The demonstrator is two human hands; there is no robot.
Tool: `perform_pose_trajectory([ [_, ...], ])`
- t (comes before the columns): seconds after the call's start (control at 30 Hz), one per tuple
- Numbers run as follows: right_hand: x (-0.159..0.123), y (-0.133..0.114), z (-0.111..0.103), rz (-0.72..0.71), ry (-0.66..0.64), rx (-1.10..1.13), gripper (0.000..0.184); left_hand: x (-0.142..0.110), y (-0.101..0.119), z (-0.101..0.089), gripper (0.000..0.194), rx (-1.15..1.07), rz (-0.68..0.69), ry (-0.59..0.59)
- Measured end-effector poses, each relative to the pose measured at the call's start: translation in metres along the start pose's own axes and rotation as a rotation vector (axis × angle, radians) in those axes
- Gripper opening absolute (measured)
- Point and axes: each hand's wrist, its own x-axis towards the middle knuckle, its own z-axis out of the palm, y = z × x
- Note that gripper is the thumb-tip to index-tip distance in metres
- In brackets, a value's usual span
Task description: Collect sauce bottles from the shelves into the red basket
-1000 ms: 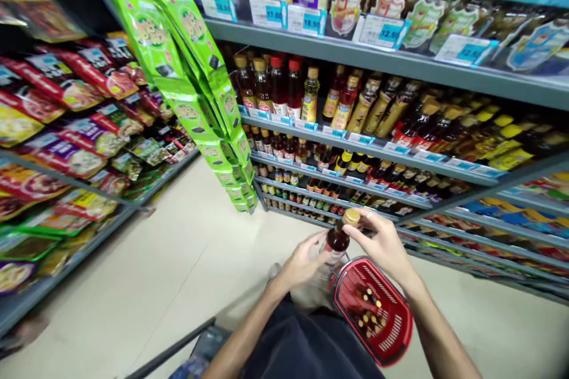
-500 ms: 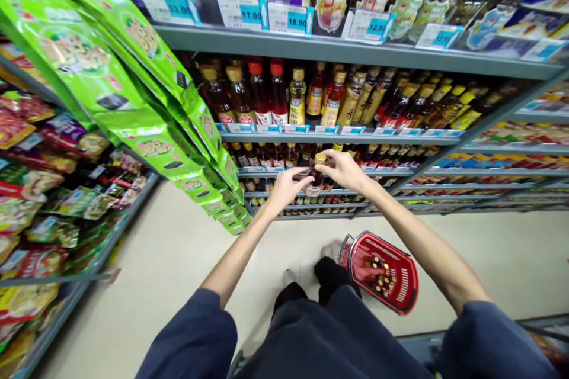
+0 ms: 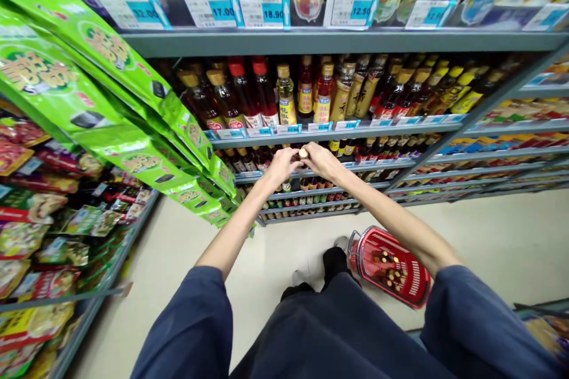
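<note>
Carefully, a bottle [image 3: 303,153] is being steadied near a shelf [image 3: 249,177] at the frame's centre, its top being pinched by left hand [image 3: 282,166] and right hand's [image 3: 323,161] curled fingers, clearance from neighbouring bottles [image 3: 349,147] seemingly being called for next.

The person wears a loose dark navy top [image 3: 329,331] with wide sleeves [image 3: 191,314] ending near the elbows, black trousers [image 3: 335,263] and pale grey shoes [image 3: 300,277]; the forearms are bare.
</note>
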Motion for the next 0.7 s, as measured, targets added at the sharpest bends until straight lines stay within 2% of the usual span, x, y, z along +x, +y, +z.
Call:
perform_pose_trajectory([
  [0.17,-0.003,0.012,0.017,0.026,0.044,0.035,0.031,0.006,-0.009,0.003,0.033,-0.024,0.000,-0.007],
  [0.37,0.001,0.027,0.038,0.059,0.079,0.101,0.033,0.008,-0.016,0.011,0.027,-0.075,-0.054,0.044],
  [0.7,0.012,0.042,0.067,0.212,0.150,0.199,0.031,0.013,-0.027,0.043,0.032,-0.212,-0.253,0.096],
])
